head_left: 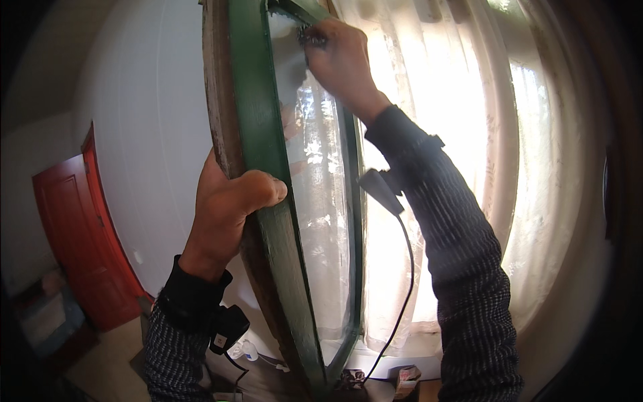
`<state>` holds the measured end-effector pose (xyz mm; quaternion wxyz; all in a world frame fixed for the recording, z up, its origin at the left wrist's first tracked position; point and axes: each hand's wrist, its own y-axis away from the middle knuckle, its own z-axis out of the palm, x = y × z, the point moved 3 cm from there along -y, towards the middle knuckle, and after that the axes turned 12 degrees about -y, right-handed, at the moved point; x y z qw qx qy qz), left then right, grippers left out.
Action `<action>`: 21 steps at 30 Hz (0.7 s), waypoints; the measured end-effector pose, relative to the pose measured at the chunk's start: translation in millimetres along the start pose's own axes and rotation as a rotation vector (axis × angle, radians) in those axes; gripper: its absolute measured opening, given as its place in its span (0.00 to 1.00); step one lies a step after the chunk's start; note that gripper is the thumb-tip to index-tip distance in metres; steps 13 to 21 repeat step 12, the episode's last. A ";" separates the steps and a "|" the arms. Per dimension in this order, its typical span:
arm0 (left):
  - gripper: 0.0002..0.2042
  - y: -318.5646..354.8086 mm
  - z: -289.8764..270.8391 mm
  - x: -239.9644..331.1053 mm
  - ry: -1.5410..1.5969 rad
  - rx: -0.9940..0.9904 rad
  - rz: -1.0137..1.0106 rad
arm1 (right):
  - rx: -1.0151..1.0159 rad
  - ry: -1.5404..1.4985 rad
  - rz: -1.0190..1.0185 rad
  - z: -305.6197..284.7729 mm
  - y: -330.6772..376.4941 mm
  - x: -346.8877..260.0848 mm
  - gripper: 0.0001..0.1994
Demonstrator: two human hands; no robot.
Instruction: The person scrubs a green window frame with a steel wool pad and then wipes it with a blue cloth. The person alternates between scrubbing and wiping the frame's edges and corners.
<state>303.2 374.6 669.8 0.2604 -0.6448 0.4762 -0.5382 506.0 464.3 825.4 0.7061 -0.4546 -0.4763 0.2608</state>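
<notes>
A tall window sash [258, 100] with a green painted frame and a bare wooden outer edge stands in front of me, swung inward. My left hand [231, 204] is closed around its near side, thumb over the green face and fingers hidden behind. High up, my right hand [341, 63] is closed on a dark crumpled scrubbing pad [311, 39], at the upper part of the glass pane [318, 161]. The pad's exact kind is hard to make out. Reflections of the curtain and foliage show in the pane.
Sheer pale curtains [442, 87] hang behind the sash on the right. A small black device with a cable [410, 268] hangs at my right wrist, another [228, 329] at my left. A red door [84, 234] stands far left. Small items, including a packet [407, 380], lie below.
</notes>
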 end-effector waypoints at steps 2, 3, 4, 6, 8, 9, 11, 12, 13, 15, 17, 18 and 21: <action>0.49 -0.4 2.2 1.0 0.046 0.028 0.033 | 0.026 0.069 0.064 -0.7 -6.0 6.4 0.12; 0.48 -0.2 2.5 0.8 0.030 0.025 0.019 | 0.009 0.085 0.035 -1.5 -5.3 5.2 0.11; 0.48 0.7 1.5 1.5 0.001 0.021 0.004 | -0.003 0.104 0.019 -1.5 -2.6 3.0 0.11; 0.47 1.7 -1.2 2.7 -0.035 0.018 0.009 | -0.019 0.087 -0.009 0.2 -0.1 -0.1 0.11; 0.46 -0.4 -1.0 1.4 -0.031 0.007 0.024 | -0.029 0.027 -0.004 -3.5 5.0 3.7 0.11; 0.45 -0.5 -0.6 -0.4 -0.019 0.008 0.033 | 0.001 0.025 -0.017 -2.4 4.8 6.2 0.10; 0.45 1.9 -2.3 -4.9 0.026 0.024 0.040 | 0.058 0.017 -0.038 6.5 -6.5 12.2 0.10; 0.45 7.5 0.4 -9.3 0.032 0.023 0.012 | 0.047 0.014 0.057 6.3 -7.9 17.6 0.11; 0.45 7.5 0.4 -9.3 0.032 0.023 0.012 | 0.047 0.014 0.057 6.3 -7.9 17.6 0.11; 0.45 7.5 0.4 -9.3 0.032 0.023 0.012 | 0.047 0.014 0.057 6.3 -7.9 17.6 0.11; 0.45 7.5 0.4 -9.3 0.032 0.023 0.012 | 0.047 0.014 0.057 6.3 -7.9 17.6 0.11; 0.45 7.5 0.4 -9.3 0.032 0.023 0.012 | 0.047 0.014 0.057 6.3 -7.9 17.6 0.11; 0.45 7.5 0.4 -9.3 0.032 0.023 0.012 | 0.047 0.014 0.057 6.3 -7.9 17.6 0.11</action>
